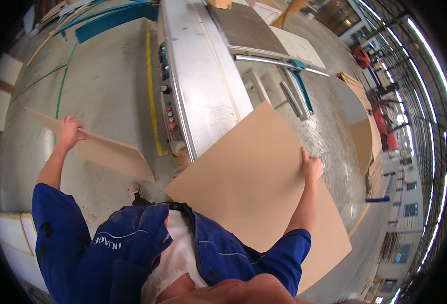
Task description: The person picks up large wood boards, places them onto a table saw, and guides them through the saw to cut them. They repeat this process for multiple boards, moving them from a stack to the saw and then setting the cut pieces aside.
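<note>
Blue jacket (132, 263) nearest, the left hand (70, 133) pinches the upper edge of a small board (111, 154), while the right hand (312, 168), fingers mostly hidden, grips a large board (244, 177) near the machine table (203, 66), apparently keeping both apart.

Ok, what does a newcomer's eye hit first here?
First, the big tan board at centre, its right edge in the right hand. Then the second tan board at left, gripped by the left hand. Beyond the big board, a long silver machine table runs toward the top, coloured buttons along its left side.
</note>
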Available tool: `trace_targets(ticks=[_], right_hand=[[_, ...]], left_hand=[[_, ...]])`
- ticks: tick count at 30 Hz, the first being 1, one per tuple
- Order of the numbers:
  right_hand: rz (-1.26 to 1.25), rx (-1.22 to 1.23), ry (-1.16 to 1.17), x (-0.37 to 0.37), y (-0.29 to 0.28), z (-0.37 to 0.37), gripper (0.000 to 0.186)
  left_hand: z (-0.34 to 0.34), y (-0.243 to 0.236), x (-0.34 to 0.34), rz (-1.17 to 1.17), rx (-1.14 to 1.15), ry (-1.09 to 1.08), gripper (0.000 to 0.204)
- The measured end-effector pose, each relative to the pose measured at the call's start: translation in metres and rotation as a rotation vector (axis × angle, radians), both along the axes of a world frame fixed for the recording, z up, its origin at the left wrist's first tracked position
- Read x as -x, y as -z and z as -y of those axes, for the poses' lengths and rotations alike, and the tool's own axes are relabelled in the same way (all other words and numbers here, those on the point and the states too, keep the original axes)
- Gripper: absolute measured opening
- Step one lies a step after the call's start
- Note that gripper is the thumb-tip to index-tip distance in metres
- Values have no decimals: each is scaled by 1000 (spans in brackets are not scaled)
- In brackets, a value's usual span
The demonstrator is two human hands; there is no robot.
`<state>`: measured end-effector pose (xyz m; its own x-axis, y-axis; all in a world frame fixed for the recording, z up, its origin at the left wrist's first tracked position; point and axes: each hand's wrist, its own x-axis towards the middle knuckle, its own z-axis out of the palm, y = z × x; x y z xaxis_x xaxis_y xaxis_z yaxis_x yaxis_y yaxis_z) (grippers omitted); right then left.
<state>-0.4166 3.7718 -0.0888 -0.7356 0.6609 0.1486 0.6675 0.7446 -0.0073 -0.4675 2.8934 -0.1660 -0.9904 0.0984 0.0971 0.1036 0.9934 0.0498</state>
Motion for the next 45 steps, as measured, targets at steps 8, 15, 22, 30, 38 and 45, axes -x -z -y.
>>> trace_targets(ticks=[8, 15, 22, 30, 38, 45], right_hand=[[170, 221, -19, 36, 102, -27, 91], [98, 250, 68, 20, 141, -56, 95], [74, 270, 56, -37, 205, -79, 95], [-252, 290, -106, -160, 206, 5, 75], [-823, 30, 1011, -523, 213, 210, 47], [-1687, 671, 1651, -678, 314, 179, 68]], left_hand=[[-45, -15, -35, 74, -72, -86, 35], [-47, -18, -59, 74, -67, -99, 35], [-44, -14, -67, 111, -62, -118, 36], [0, 39, -59, -90, -76, 87, 42], [-23, 61, -63, -243, 67, 145, 48], [-24, 57, -64, -100, 46, 120, 60]])
